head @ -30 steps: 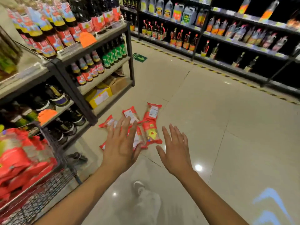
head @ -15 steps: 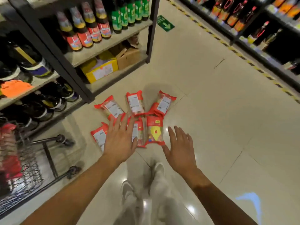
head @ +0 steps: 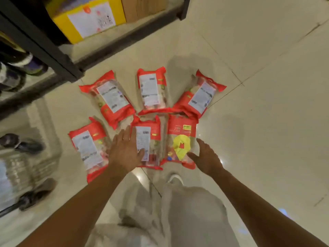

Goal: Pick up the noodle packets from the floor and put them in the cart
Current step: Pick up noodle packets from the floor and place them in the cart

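Note:
Several red noodle packets lie in a cluster on the tiled floor. My left hand is open, fingers spread, over the left side of the near-middle packet, which shows its white label. My right hand is open at the right edge of the packet with the yellow print. Another packet lies to the left of my left hand. Three more packets fan out behind. Whether either hand touches a packet I cannot tell. The cart's wire side shows at the left edge.
A dark shelf unit runs along the upper left, with a yellow box and a brown carton on its lowest level. The cart's wheels stand on the floor at left. My legs and a white shoe are just below the packets.
The view has tilted down and come much closer to the floor. Both hands have dropped lower onto the two nearest packets, and the right hand has come in to the yellow-print packet's edge.

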### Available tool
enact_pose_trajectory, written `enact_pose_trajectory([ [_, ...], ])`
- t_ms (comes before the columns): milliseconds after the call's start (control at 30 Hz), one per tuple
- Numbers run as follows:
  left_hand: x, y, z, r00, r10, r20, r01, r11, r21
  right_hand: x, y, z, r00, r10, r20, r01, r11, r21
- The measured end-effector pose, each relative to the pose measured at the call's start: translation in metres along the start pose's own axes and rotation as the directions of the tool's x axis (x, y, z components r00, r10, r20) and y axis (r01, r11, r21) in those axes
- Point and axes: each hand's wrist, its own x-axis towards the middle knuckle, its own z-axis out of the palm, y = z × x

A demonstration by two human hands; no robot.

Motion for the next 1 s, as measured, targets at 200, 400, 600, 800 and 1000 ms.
enact_pose_trajectory([
  [200, 0.087, -0.048, 0.144, 0.940, -0.252, 0.230, 0.340, 0.649, -0.681, 0.129, 0.046, 0.071, 0.980, 0.191, 0.058, -0.197, 0.880, 0.431],
  [400, 0.117, -0.067, 0.203, 0.886, -0.258, 0.385, 0.460, 0.390, -0.798, 0.175, 0.055, 0.114, 0.968, 0.241, 0.070, -0.236, 0.781, 0.578],
  [600, 0.068, -0.041, 0.125, 0.875, -0.425, 0.232, 0.378, 0.300, -0.876, 0.128, 0.017, 0.070, 0.983, 0.169, -0.072, -0.089, 0.783, 0.616],
  [800, -0.066, -0.034, -0.113, 0.847, -0.528, 0.056, 0.178, 0.184, -0.967, -0.035, -0.099, -0.081, 0.976, -0.028, -0.215, 0.154, 0.788, 0.596],
  [1000, -0.293, -0.051, -0.386, 0.752, -0.657, -0.046, 0.092, 0.175, -0.980, -0.283, -0.253, -0.212, 0.940, -0.262, -0.216, 0.340, 0.712, 0.615],
])
